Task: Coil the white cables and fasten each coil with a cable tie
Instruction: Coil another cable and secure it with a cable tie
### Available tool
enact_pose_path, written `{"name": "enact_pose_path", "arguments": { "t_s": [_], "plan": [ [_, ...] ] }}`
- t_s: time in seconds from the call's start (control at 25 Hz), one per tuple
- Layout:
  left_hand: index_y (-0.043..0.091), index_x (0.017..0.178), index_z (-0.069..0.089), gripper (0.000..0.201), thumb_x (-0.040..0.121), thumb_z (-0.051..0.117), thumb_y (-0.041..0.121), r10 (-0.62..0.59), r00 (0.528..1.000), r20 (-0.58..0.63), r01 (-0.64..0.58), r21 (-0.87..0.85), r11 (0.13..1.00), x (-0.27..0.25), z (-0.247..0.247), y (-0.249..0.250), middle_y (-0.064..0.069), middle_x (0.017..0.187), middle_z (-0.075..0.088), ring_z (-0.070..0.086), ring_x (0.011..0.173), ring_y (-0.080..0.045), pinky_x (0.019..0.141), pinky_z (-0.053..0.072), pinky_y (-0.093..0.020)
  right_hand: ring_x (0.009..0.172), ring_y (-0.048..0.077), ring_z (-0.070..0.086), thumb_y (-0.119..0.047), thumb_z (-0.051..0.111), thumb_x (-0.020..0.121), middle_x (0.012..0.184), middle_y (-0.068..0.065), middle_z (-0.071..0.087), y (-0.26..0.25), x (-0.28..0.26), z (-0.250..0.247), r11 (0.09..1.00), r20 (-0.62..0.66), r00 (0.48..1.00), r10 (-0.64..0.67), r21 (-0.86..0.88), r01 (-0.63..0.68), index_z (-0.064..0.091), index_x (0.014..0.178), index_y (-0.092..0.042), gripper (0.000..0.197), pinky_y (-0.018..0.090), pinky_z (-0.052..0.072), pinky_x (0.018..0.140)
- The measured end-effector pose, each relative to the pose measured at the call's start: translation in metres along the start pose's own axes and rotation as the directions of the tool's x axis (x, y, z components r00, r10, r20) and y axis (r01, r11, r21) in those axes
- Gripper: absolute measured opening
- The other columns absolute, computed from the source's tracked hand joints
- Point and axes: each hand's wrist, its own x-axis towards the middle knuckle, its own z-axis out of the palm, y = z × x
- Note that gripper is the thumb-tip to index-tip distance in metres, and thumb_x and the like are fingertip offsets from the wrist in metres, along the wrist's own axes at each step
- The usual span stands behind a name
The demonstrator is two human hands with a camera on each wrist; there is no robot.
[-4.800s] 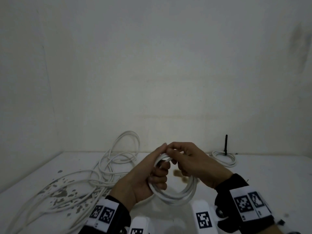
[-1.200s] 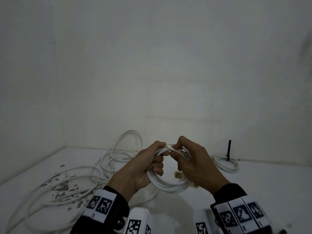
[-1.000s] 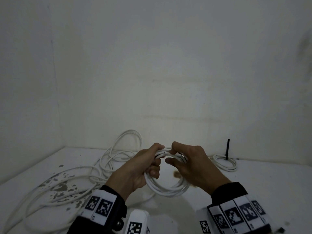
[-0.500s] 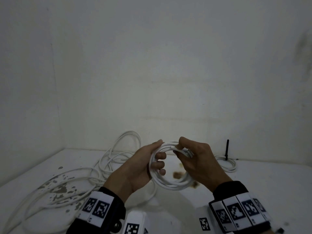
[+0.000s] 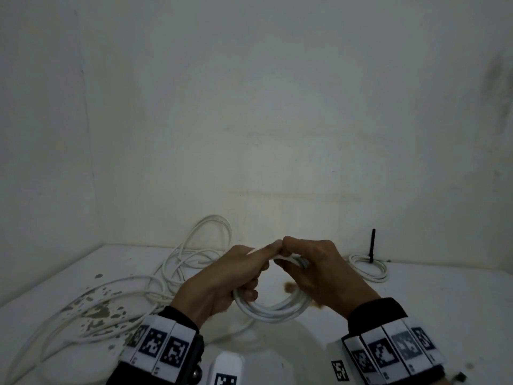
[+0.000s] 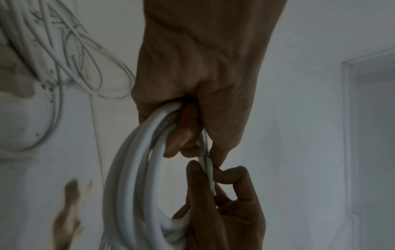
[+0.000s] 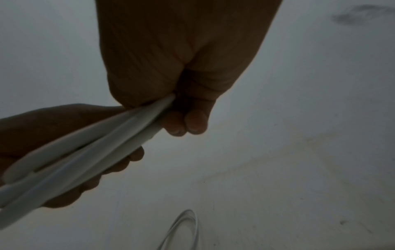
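Above the white table I hold a white cable coil (image 5: 273, 312) of several loops in both hands. My left hand (image 5: 222, 279) grips its left side, fingers curled through the ring (image 6: 136, 162). My right hand (image 5: 319, 269) wraps the top right of the coil (image 7: 96, 152), and its fingertips meet the left hand's. In the left wrist view, my right hand (image 6: 226, 208) and left thumb pinch a thin white strand (image 6: 208, 170) beside the coil. I cannot tell if it is a tie or the cable's end.
A tangle of loose white cables (image 5: 166, 276) sprawls over the table's left side, up against the back wall. A small coil (image 5: 367, 268) with an upright black tie (image 5: 373, 244) lies at the back right. The table (image 5: 91, 309) has flaking spots on the left.
My hands have drawn together at the top of the coil until their fingertips touch. My right hand has curled over the strands, and the coil hangs a little lower.
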Motion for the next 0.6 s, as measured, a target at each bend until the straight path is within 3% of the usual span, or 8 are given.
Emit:
{"name": "enact_pose_path", "arguments": {
  "t_s": [0.12,0.24,0.32,0.44,0.52,0.6],
  "plan": [
    [0.017,0.067,0.045,0.039,0.091,0.063,0.042,-0.009,0.996,0.087,0.021,-0.145,0.989,0.000,0.000,-0.001,0.005,0.058,0.021,0.016,0.046,-0.009,0.038,0.019,-0.019,0.056,0.009,0.047,-0.030,0.072,0.090,0.065,-0.009,0.058,0.000,-0.002,-0.004,0.998,-0.016,0.999,0.030,-0.050,-0.031,0.061,0.083,-0.018,0.018,0.019,0.040,0.053],
    [0.014,0.069,0.050,0.034,0.092,0.063,0.035,-0.015,0.998,0.062,0.033,-0.302,0.953,0.004,-0.002,-0.001,0.006,0.056,0.018,0.015,0.039,-0.005,0.034,0.017,-0.017,0.063,0.011,0.058,-0.037,0.068,0.091,0.075,-0.006,0.068,-0.001,-0.003,-0.008,0.991,-0.057,0.990,0.127,0.057,-0.123,0.068,0.093,-0.018,0.019,0.024,0.047,0.058],
    [0.012,0.070,0.052,0.032,0.093,0.063,0.032,-0.019,0.999,0.041,0.034,-0.397,0.917,0.008,-0.001,-0.002,0.007,0.054,0.018,0.016,0.036,-0.004,0.032,0.018,-0.016,0.065,0.013,0.063,-0.035,0.065,0.093,0.081,-0.005,0.073,-0.001,-0.004,-0.007,0.979,-0.080,0.981,0.178,0.114,-0.169,0.071,0.099,-0.021,0.016,0.030,0.051,0.060],
    [0.010,0.071,0.053,0.030,0.091,0.063,0.029,-0.020,0.999,0.037,0.035,-0.457,0.889,0.012,0.002,-0.004,0.008,0.050,0.020,0.017,0.034,-0.004,0.031,0.019,-0.016,0.055,0.016,0.063,-0.026,0.068,0.093,0.074,0.000,0.071,-0.002,-0.003,-0.006,0.933,-0.068,0.959,0.276,0.257,-0.251,0.071,0.094,-0.018,0.008,0.033,0.053,0.054],
    [0.009,0.072,0.055,0.030,0.086,0.065,0.032,-0.022,0.994,0.108,0.071,-0.467,0.882,0.011,-0.001,-0.002,0.008,0.047,0.024,0.021,0.034,-0.004,0.033,0.024,-0.016,0.052,0.025,0.060,-0.022,0.070,0.092,0.069,0.003,0.068,-0.004,-0.002,-0.009,0.898,-0.049,0.945,0.325,0.329,-0.292,0.071,0.089,-0.015,0.008,0.036,0.051,0.051],
    [0.006,0.073,0.058,0.040,0.081,0.066,0.044,-0.040,0.968,0.249,0.161,-0.486,0.859,0.007,-0.010,0.001,0.005,0.046,0.035,0.031,0.037,-0.008,0.038,0.034,-0.020,0.051,0.022,0.056,-0.019,0.072,0.090,0.068,0.001,0.067,-0.007,-0.002,-0.013,0.872,-0.019,0.940,0.341,0.380,-0.309,0.071,0.086,-0.012,0.008,0.032,0.049,0.050]
  ]
}}
